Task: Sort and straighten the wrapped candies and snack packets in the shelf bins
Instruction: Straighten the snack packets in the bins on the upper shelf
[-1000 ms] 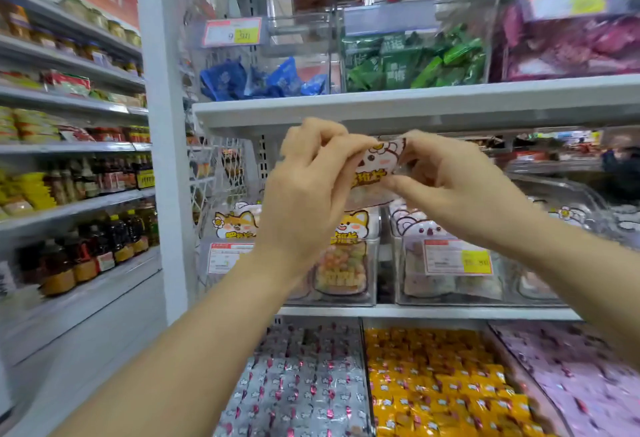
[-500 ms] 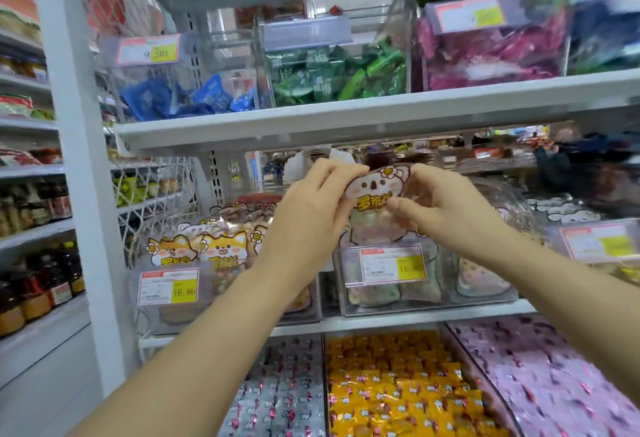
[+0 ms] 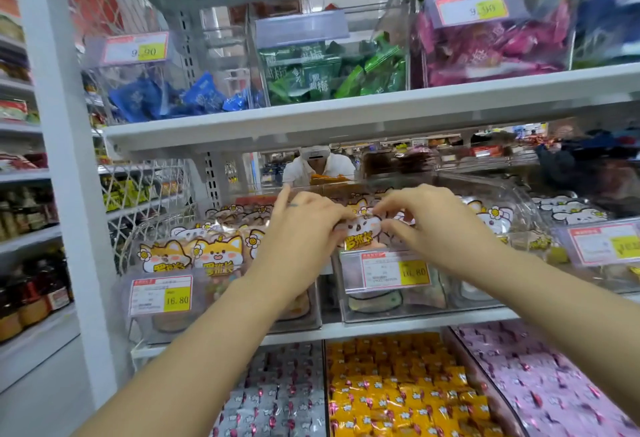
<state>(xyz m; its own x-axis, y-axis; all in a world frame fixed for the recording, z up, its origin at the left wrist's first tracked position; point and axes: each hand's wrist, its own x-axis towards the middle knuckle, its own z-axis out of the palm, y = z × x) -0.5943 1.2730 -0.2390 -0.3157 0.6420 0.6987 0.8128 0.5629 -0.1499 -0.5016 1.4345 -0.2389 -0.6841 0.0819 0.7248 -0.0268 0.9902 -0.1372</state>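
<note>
A cartoon-printed snack packet [image 3: 362,232] stands at the top of the clear middle bin [image 3: 388,308] on the middle shelf. My left hand [image 3: 304,225] pinches its left top edge, and my right hand [image 3: 422,218] pinches its right top edge. The packet's lower part is hidden behind the bin's price label [image 3: 386,272]. In the clear bin [image 3: 221,318] to the left stand similar packets with an orange cat face [image 3: 216,253].
The upper shelf [image 3: 346,114] holds bins of blue [image 3: 173,97], green [image 3: 329,72] and magenta packets [image 3: 491,48]. Below lie trays of silver [image 3: 277,398], yellow [image 3: 405,391] and pink candies [image 3: 554,384]. A person [image 3: 318,166] stands behind the shelf. Bottles [image 3: 31,291] fill left shelves.
Both hands have carried the packet down from under the upper shelf to the top of the middle bin. The view has shifted right.
</note>
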